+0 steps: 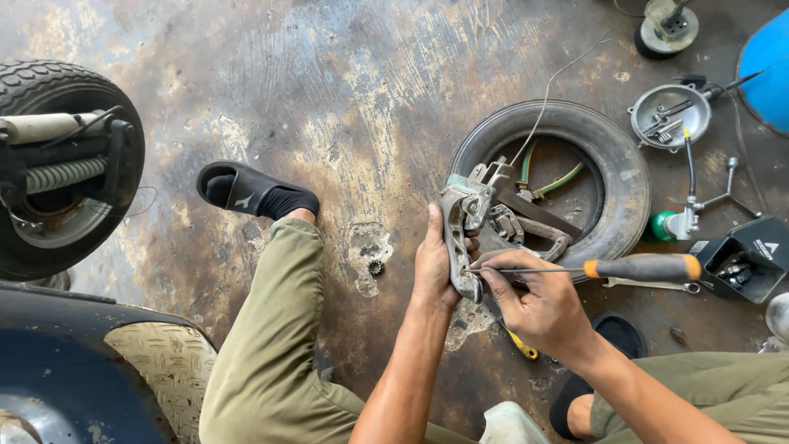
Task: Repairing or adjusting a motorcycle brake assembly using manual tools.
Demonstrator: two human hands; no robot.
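Observation:
My left hand [432, 267] grips a grey metal lever bracket [460, 222] and holds it upright above the floor. A thin cable [549, 86] runs from its top toward the back. My right hand [534, 300] holds a screwdriver [633, 267] with a black and orange handle. Its thin shaft lies level, and the tip touches the lower part of the bracket. Both hands hover over the near rim of a small tyre [612, 177] that lies flat on the floor.
Metal parts and green hoses lie inside the tyre. A round metal dish [670, 115] with tools, a black box [744, 259], a green-capped fitting [666, 224] and a blue drum [768, 70] stand at the right. A scooter wheel [57, 164] is at the left. A small nut [376, 267] lies on the stained floor.

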